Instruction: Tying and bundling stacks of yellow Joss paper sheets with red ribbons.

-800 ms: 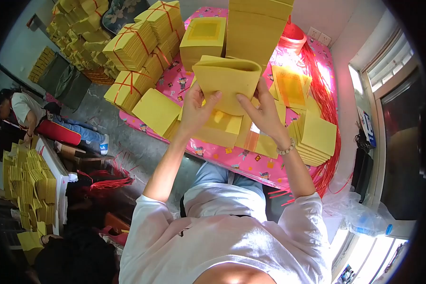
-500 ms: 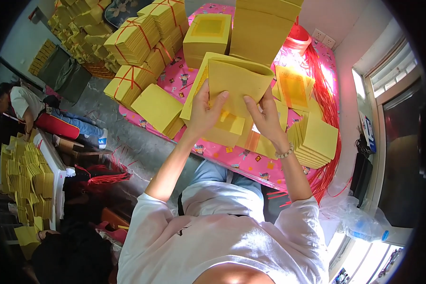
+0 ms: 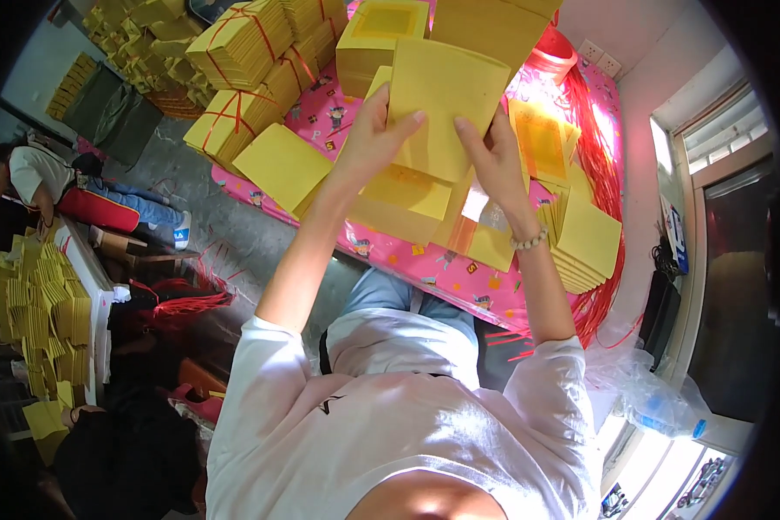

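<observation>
Between my two hands I hold a folded sheaf of yellow paper (image 3: 449,95), raised and tilted over the table. My left hand (image 3: 374,143) grips its left edge, thumb laid across the front. My right hand (image 3: 498,165), with a bead bracelet at the wrist, grips the right edge in the same way. The fingers behind the paper are mostly hidden. Just below the sheaf sits a stack of yellow paper (image 3: 403,212) near the table's front edge. To the right of my right hand lie yellow sheets with an orange printed panel (image 3: 543,143).
The pink patterned table cover (image 3: 390,253) carries paper bundles tied with red string (image 3: 238,48), fanned yellow packets (image 3: 585,247) and long red strands (image 3: 594,156) beside a red container (image 3: 553,56). At left, a person (image 3: 43,178) and another dark-haired person (image 3: 126,451) are near stacked paper (image 3: 48,303).
The sheaf has risen slightly and now shows a taller, flatter face; its curled fold at the upper right no longer shows. Both hands keep their hold and have moved up a little.
</observation>
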The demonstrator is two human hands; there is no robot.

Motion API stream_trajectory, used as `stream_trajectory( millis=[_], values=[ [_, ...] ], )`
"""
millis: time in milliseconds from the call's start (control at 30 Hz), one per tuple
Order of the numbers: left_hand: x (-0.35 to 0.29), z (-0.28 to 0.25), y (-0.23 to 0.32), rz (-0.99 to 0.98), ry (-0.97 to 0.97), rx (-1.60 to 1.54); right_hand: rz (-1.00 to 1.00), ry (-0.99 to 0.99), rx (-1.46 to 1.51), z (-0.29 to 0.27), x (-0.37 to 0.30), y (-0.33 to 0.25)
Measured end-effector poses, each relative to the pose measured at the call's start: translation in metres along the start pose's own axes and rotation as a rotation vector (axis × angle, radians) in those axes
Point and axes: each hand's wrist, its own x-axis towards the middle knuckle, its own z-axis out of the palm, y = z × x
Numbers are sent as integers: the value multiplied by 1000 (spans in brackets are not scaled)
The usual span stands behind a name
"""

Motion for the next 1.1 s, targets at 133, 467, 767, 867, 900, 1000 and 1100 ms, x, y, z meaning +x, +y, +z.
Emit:
stream_trajectory(
  millis=[133,467,767,867,900,1000,1100],
  values=[
    [9,-7,2,-23,-32,61,-10,-18,104,5,10,-4],
    [-15,0,-25,260,85,177,-65,3,9,14,-11,2],
    [-27,8,-20,259,108,210,-12,-32,103,13,-20,-3],
    [-27,7,-21,272,95,226,-3,-15,138,13,-20,-1],
    [-27,6,-22,274,93,225,-5,-14,137,13,-20,0],
    [-26,6,-26,286,103,227,21,11,210,11,-20,-1],
    [-26,8,-25,290,107,199,73,-24,250,7,-15,-10]
  ],
)
